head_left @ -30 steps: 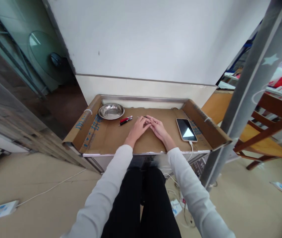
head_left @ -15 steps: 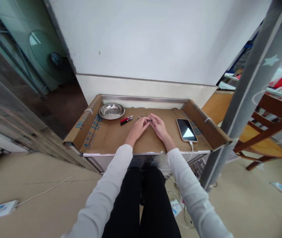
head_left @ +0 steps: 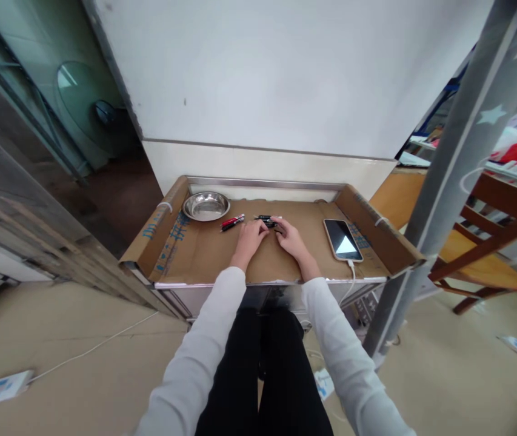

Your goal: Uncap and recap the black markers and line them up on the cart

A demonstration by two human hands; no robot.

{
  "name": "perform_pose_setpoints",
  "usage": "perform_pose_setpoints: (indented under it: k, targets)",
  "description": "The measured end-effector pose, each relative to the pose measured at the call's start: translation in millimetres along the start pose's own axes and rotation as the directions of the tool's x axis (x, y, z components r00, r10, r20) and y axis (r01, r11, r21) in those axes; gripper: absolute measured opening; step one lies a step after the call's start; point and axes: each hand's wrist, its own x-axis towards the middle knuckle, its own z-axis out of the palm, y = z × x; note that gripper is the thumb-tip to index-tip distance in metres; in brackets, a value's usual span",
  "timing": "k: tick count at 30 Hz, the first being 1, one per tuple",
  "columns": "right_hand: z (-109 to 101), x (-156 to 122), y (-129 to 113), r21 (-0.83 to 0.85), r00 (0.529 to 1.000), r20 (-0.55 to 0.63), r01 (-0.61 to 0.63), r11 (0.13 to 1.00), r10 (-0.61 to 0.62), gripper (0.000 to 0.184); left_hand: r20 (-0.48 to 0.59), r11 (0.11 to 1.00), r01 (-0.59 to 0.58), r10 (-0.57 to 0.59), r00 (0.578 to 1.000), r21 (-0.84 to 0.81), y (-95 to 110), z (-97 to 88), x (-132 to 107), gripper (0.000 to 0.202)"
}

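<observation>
Several black pens point(head_left: 265, 219) lie side by side on the brown cardboard point(head_left: 203, 257), near its middle. My left hand point(head_left: 251, 238) is at their near side, its fingers curled with the tips against the pens. Around their right end bend the fingers and thumb of my right hand point(head_left: 290, 238), holding that end. Both hands partly hide the pens. To the left of my left hand, a red pen point(head_left: 231, 220) and a black pen point(head_left: 232, 224) rest together on the cardboard.
A round metal dish point(head_left: 206, 206) stands at the back left. A phone point(head_left: 342, 240) with a white charging cable point(head_left: 351, 275) lies at right. Folded cardboard walls border both sides. A grey post point(head_left: 449, 163) and wooden chair point(head_left: 480, 242) stand further right.
My hands have drawn slightly apart and lower, so more of the black pens shows between them. The dish, the red and black pens and the phone rest where they were.
</observation>
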Motion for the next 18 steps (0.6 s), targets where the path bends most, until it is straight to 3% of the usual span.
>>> perform_pose_setpoints:
  k: [2, 6, 13, 18]
  targets:
    - [-2.4, -1.3, -4.0, -0.182, 0.999, -0.029, 0.018, 0.983, -0.024, 0.050, -0.016, 0.994, -0.009, 0.011, 1.000, 0.107, 1.8, 0.3, -0.9, 0.004]
    - [-7.5, -4.6, -9.1, -0.467, 0.982, -0.169, -0.151, 0.871, 0.080, 0.041, -0.050, 0.978, 0.024, -0.013, 0.999, 0.209, 3.5, 1.6, -0.4, 0.008]
    - [-8.7, -2.6, -0.9, -0.310, 0.988, -0.136, -0.111, 0.944, 0.071, 0.030, -0.094, 0.970, 0.061, -0.039, 0.995, 0.235, 3.1, 4.0, 4.8, 0.007]
    - [-6.9, -0.6, -3.7, -0.351, 0.990, -0.133, -0.094, 0.932, 0.050, 0.026, -0.150, 0.976, 0.074, -0.043, 0.988, 0.207, 4.0, 3.0, 3.7, 0.005]
